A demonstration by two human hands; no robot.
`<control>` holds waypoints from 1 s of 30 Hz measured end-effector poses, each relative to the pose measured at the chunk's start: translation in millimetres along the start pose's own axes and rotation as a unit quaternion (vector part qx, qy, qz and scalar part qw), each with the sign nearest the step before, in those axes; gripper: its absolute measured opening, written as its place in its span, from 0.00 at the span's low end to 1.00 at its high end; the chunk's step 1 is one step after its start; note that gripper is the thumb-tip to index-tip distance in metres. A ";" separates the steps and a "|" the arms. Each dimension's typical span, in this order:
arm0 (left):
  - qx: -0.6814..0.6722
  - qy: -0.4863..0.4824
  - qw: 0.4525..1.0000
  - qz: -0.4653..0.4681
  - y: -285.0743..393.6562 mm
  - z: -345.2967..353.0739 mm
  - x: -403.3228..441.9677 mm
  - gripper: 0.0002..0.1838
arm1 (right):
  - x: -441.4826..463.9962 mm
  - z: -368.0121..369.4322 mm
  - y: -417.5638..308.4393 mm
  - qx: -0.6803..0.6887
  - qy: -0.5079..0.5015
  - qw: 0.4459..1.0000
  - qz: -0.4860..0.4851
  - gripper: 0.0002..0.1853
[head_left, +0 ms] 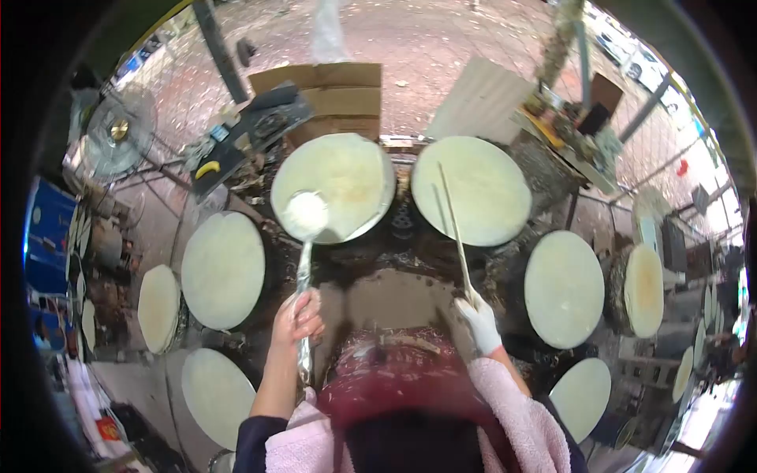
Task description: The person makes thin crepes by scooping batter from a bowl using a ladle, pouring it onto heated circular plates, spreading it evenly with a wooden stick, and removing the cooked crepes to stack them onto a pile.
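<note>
My left hand (298, 317) is wrapped round the handle of a ladle (304, 272). The ladle's bowl, filled with white batter (307, 213), is over the front left part of a round pale flatbread (347, 173) on a griddle. In a white glove, my right hand (479, 323) is closed on the lower end of a long wooden stick (455, 221). That stick reaches across a second round flatbread (489, 185) to the right. A thin shadow falls beside it; whether its tip touches the flatbread I cannot tell.
More round flatbreads stand on either side, such as one at left (223, 270) and one at right (564, 289). A cardboard box (339, 98) is behind the griddles. A fan (118, 134) stands far left, and a cluttered small table (572, 134) is back right.
</note>
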State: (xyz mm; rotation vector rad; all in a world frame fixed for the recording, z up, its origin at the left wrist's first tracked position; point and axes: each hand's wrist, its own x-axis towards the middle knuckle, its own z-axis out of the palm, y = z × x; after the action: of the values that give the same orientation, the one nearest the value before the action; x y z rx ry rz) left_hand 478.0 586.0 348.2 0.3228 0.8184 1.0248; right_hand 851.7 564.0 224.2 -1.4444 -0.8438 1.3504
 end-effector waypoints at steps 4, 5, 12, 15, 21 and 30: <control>-0.019 0.105 0.989 0.097 24.2 -87.2 -43.8 0.13 | 139.1 84.6 0.4 -0.278 -0.053 0.958 -0.040 0.13; -0.050 0.125 0.984 0.116 24.2 -105.2 -58.0 0.13 | 159.4 107.9 -16.6 -0.258 -0.063 0.964 0.024 0.14; -0.376 0.279 0.851 0.235 -26.6 -123.8 -141.4 0.11 | 336.9 189.7 -42.7 -0.259 -0.090 0.961 -0.017 0.16; -0.436 0.278 0.802 0.298 -65.7 -100.8 -159.8 0.13 | 389.7 216.8 -48.1 -0.170 -0.152 0.974 -0.006 0.18; -0.467 0.266 0.739 0.405 -123.2 -52.4 -174.2 0.14 | 460.1 241.2 -30.1 -0.270 -0.130 0.953 -0.037 0.14; -0.465 0.204 0.695 0.509 -176.8 -45.9 -206.8 0.14 | 378.5 297.8 -130.1 -0.457 -0.091 0.838 -0.283 0.19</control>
State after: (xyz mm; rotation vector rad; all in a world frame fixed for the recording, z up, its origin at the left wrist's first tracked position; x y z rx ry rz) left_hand 500.8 314.4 305.8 -0.4346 0.3343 2.4867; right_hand 632.0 1011.4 243.0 -1.5347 -2.0452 0.6089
